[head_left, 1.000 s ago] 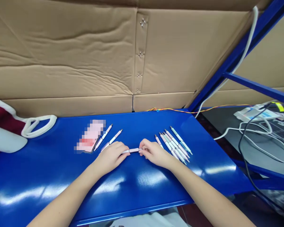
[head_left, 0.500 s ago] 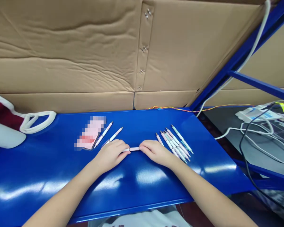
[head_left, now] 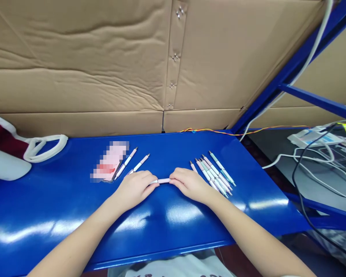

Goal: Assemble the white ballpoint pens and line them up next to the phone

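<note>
L hand (head_left: 135, 188), R hand (head_left: 188, 185) hold pen (head_left: 161, 181), edge (head_left: 161, 256) far.

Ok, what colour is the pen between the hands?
The pen is pale pink in the head view.

Two bare arms reach into the view from the bottom corners, the left forearm (head_left: 75, 238) and the right forearm (head_left: 256, 234). Both are slim and smooth, narrowing evenly towards the wrist. The left hand (head_left: 134, 189) and the right hand (head_left: 188, 186) are small and soft-looking, with slender fingers (head_left: 150, 185) and gently rounded knuckles. Nothing is worn on either wrist or hand, and no sleeve shows on either arm. At the bottom edge, below the table, a patch of white cloth (head_left: 173, 267) with dark print shows. It may be the front of the person's shirt, but too little is visible to tell.
</note>
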A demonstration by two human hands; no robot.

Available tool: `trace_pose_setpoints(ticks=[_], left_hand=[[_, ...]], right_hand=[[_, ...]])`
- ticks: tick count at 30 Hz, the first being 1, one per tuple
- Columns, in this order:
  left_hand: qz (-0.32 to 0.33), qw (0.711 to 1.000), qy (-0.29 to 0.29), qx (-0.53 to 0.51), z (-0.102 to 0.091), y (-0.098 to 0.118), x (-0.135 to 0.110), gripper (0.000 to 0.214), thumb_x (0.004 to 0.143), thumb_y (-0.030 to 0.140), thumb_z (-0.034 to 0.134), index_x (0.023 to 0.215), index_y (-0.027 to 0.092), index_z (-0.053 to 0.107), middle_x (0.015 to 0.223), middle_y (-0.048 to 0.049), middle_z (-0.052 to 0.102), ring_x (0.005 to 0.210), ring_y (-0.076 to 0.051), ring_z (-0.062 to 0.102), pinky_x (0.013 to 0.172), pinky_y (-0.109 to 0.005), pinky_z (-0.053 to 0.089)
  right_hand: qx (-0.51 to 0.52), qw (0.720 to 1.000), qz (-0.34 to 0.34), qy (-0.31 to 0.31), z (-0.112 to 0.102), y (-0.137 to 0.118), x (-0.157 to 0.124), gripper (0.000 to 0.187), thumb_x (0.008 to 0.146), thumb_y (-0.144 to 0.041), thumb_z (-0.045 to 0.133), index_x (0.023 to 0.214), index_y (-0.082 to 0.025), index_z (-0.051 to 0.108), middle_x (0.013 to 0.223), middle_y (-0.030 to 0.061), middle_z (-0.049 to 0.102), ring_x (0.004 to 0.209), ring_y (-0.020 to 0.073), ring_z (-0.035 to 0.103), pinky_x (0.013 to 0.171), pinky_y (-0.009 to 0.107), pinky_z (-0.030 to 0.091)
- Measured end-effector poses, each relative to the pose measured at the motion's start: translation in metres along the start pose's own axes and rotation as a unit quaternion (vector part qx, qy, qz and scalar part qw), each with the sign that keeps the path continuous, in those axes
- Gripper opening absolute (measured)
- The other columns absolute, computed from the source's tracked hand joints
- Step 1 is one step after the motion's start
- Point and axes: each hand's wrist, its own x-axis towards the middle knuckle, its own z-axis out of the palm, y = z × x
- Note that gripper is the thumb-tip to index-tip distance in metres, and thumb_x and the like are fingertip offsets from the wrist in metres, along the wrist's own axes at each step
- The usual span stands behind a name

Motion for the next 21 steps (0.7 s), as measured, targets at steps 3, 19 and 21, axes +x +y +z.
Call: trace_pose_setpoints(ticks=[3, 19, 21], left_hand=[[0.01, 1.0, 0.011, 0.017, 0.002, 0.002, 0.0, 0.026, 0.093, 0.035, 0.042, 0.093, 0.022, 0.065, 0.085, -0.0022, 0.066, 0.079, -0.016, 0.059, 0.077, -0.031, 0.041], [-0.248, 0.938, 0.075, 0.229, -0.005, -0.039, 0.018, 0.026, 0.084, 0.042, 0.052, 0.091, 0.019, 0.061, 0.094, -0.0111, 0.062, 0.089, -0.031, 0.053, 0.074, -0.041, 0.036], [-0.253, 0.94, 0.076, 0.217, -0.005, -0.039, 0.017, 0.03, 0.083, 0.046, 0.052, 0.093, 0.018, 0.06, 0.093, -0.0115, 0.061, 0.088, -0.031, 0.054, 0.073, -0.041, 0.037]], right_hand=[[-0.016, 1.0, -0.006, -0.006, -0.002, -0.002, 0.0, 0.027, 0.095, -0.031, 0.039, 0.091, -0.019, 0.063, 0.085, 0.0054, 0.063, 0.083, 0.0167, 0.058, 0.075, 0.029, 0.043], [-0.237, 0.94, 0.245, 0.001, -0.03, 0.019, -0.009, 0.027, 0.089, -0.029, 0.046, 0.113, -0.019, 0.053, 0.094, 0.0089, 0.068, 0.086, 0.0251, 0.064, 0.07, 0.031, 0.045], [-0.213, 0.949, 0.231, 0.011, -0.029, 0.017, -0.008, 0.033, 0.088, -0.023, 0.043, 0.12, -0.017, 0.05, 0.093, 0.0105, 0.068, 0.086, 0.0247, 0.064, 0.076, 0.034, 0.045]])
